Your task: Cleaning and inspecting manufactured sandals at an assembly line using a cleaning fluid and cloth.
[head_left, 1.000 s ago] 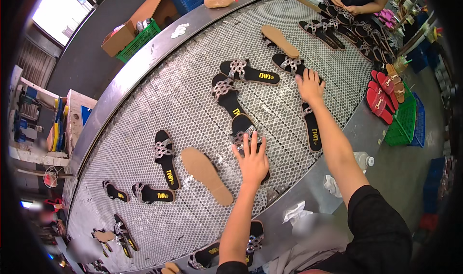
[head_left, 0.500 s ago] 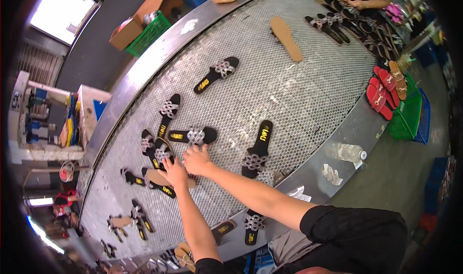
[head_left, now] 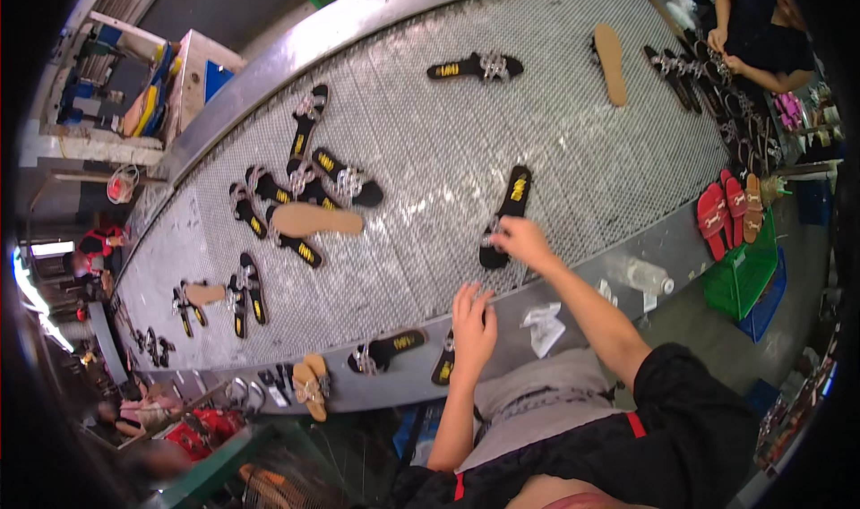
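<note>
A black slide sandal [head_left: 512, 197] with a silvery ring-patterned strap lies on the metal mesh table. The fingers of my right hand [head_left: 521, 242] are closed on its strap end. My left hand [head_left: 473, 323] is over the table's near edge, fingers stretched out, with nothing visible in it. Beside its wrist another black sandal [head_left: 442, 366] is partly hidden. Further left along the rim rests one more black sandal [head_left: 387, 350].
Several black sandals [head_left: 305, 182] are grouped at left, one with its tan sole [head_left: 318, 219] up. Another tan sole [head_left: 609, 66] lies far right. A clear bottle [head_left: 647, 276] and crumpled paper [head_left: 543, 326] sit on the rim. Red sandals [head_left: 714, 213] and a co-worker's hands [head_left: 724, 52] are right.
Both hands have left the grouped sandals at left and come right. My right hand has taken hold of a sandal's strap; my left has drawn back to the near edge. The view has shifted too.
</note>
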Tool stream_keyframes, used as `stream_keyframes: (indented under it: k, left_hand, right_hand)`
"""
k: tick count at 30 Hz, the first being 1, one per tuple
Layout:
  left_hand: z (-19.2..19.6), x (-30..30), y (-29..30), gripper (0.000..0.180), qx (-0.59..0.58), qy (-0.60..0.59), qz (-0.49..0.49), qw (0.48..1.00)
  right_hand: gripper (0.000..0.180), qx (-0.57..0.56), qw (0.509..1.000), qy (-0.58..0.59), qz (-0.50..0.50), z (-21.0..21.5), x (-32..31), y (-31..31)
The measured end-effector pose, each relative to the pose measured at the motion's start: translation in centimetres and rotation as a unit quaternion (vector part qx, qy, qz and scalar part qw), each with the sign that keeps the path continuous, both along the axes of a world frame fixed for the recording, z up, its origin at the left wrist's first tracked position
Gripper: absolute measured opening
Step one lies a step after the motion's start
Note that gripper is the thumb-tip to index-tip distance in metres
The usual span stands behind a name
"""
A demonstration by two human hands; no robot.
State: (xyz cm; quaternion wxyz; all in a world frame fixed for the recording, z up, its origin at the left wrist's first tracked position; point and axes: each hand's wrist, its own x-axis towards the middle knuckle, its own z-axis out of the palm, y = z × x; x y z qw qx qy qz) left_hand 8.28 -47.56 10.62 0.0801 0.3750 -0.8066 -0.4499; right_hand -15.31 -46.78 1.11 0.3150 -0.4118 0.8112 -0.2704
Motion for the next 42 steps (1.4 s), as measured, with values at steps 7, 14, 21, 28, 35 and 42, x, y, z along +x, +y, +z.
stream_keyframes:
  k: [7,14,21,28,35,42]
  left_hand:
    - [9.5,3.3,-2.2,0.094,0.305,0.139,-0.009,0.942]
    - [14.0,9.0,4.9,0.048,0.298,0.134,0.049,0.944]
    - [18.2,11.9,5.9,0.027,0.027,0.107,-0.112,0.988]
    - [20.4,12.2,6.2,0.029,0.122,0.193,-0.074,0.971]
    - [19.1,12.2,7.7,0.061,0.273,0.204,0.041,0.939]
    - [20.1,10.7,5.6,0.051,0.101,0.093,-0.110,0.984]
  right_hand:
    - [0.020,-0.133,0.936,-0.320,-0.062,20.6,6.9,9.5]
    - [0.023,-0.141,0.955,-0.093,0.242,28.6,13.2,16.4]
    - [0.029,-0.142,0.894,0.295,0.305,35.2,12.4,16.3]
    - [0.027,-0.109,0.933,-0.010,0.343,30.3,11.1,18.7]
    - [0.043,-0.127,0.912,-0.387,-0.058,25.0,17.4,20.0]
    - [0.067,-0.238,0.865,-0.434,-0.082,27.8,11.1,19.4]
